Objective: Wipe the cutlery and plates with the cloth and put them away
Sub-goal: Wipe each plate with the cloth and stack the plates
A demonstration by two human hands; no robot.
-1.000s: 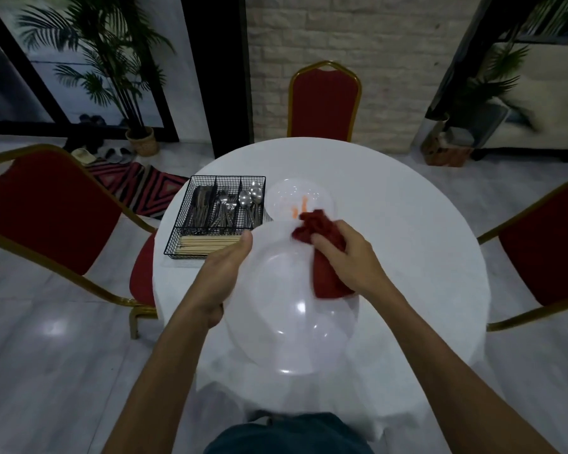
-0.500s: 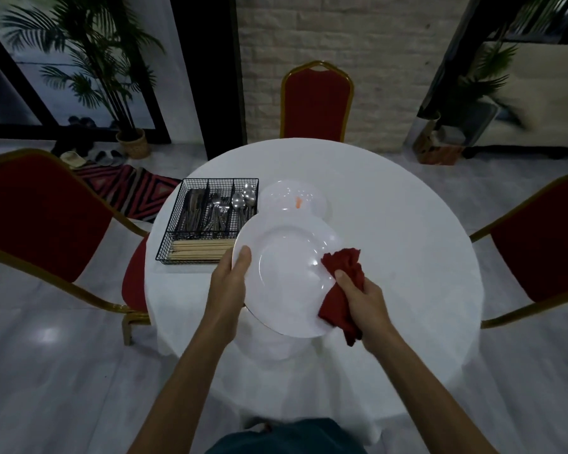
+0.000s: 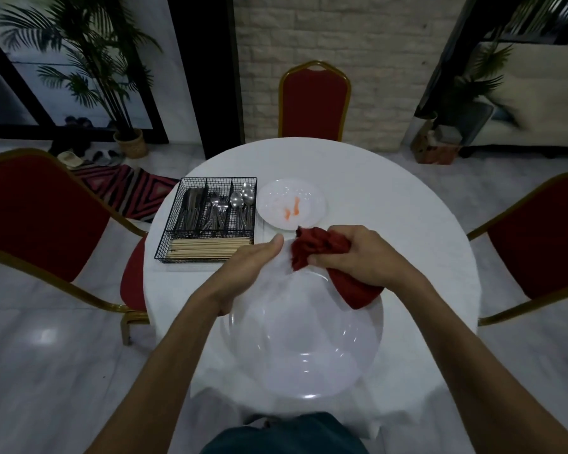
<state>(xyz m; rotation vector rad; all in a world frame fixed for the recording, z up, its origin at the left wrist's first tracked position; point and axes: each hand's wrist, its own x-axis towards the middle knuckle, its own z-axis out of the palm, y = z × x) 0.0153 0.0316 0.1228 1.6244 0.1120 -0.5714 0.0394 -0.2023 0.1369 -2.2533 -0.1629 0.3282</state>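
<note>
A large white plate (image 3: 304, 339) is held up close in front of me, tilted toward the camera. My left hand (image 3: 248, 267) grips its upper left rim, thumb on the face. My right hand (image 3: 358, 253) clutches a bunched red cloth (image 3: 322, 249) and presses it against the plate's top edge; a fold of the cloth hangs down the right rim. A smaller white plate (image 3: 291, 204) with orange smears lies on the table behind.
A black wire caddy (image 3: 210, 219) with knives, forks, spoons and chopsticks sits at the left of the round white table (image 3: 391, 208). Red chairs with gold frames stand at the left (image 3: 40, 221), far side (image 3: 313, 99) and right (image 3: 538, 234).
The plate has come closer to me and tilted up. My right hand has swept the cloth from the plate's right rim up to its top edge.
</note>
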